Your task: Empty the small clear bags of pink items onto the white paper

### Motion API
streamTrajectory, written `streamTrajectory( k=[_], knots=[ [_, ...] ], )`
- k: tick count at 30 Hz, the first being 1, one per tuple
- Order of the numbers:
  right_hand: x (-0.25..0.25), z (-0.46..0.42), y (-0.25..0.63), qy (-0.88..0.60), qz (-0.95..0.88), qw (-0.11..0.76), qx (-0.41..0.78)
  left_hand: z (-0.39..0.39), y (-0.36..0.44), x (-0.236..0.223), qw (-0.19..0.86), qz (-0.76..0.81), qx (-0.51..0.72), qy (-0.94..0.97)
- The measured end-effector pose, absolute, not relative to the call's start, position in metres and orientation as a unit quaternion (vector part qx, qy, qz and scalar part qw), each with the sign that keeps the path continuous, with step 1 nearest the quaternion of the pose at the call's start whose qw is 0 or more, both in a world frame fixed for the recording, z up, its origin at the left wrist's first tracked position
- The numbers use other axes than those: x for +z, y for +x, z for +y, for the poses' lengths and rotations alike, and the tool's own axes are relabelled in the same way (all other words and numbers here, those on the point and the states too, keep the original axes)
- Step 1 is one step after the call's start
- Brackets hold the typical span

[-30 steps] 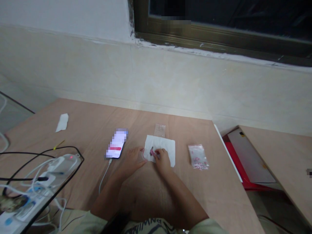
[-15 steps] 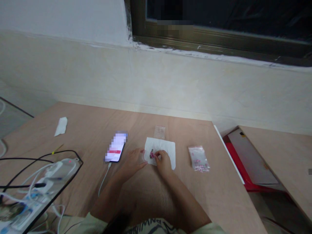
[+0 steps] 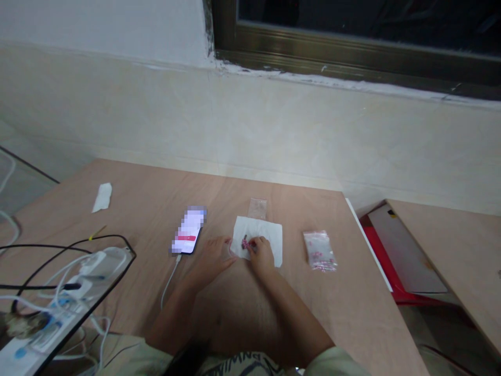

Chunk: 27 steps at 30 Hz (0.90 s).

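basically, right hand [image 3: 261,253] is over the white paper [image 3: 275,245], thumb and fingers drawn in to a narrow pinch right at the small pink beads [image 3: 245,242]; too small to tell if the tips are closed on any. beads lie in a little cluster on the left part of the paper, dark bit at the top. left hand [image 3: 211,256] sits at the paper's left edge, thumb and forefinger wide apart; can't tell if it touches the paper. small clear bag [image 3: 258,208] lies at the paper's far edge. bigger clear bag [image 3: 320,251] with pink bits is to the right, apart from the paper. phone [image 3: 189,232], lit screen, white cable plugged in, lies left of the left hand. scrap of white paper [image 3: 102,197] farther left on the wooden table [image 3: 313,318]. power strip [image 3: 94,274] with tangled cords at near left.
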State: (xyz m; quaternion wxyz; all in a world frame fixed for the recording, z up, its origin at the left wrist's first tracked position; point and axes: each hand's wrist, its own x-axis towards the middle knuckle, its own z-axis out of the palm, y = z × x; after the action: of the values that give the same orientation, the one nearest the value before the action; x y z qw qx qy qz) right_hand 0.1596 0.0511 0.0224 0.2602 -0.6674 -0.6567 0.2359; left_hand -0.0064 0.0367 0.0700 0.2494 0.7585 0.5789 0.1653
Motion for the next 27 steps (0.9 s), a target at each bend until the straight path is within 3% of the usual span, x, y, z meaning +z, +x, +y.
streamTrajectory(
  k=[4,11,21,27],
  knots=[
    [0.023,0.052,0.160,-0.660,-0.652,0.278,0.247,0.035,-0.006,0.067,0.244,0.578,0.173,0.759],
    [0.034,0.049,0.157,-0.582,-0.647,0.385,0.306,0.040,-0.004,0.055,0.234,0.572,0.187,0.764],
    [0.020,0.039,0.152,-0.666,-0.631,0.300,0.261,0.054,-0.007,0.062,0.229,0.550,0.211,0.775],
    [0.019,0.042,0.152,-0.642,-0.647,0.304,0.276,0.052,-0.007,0.063,0.247,0.561,0.197,0.765]
  ],
)
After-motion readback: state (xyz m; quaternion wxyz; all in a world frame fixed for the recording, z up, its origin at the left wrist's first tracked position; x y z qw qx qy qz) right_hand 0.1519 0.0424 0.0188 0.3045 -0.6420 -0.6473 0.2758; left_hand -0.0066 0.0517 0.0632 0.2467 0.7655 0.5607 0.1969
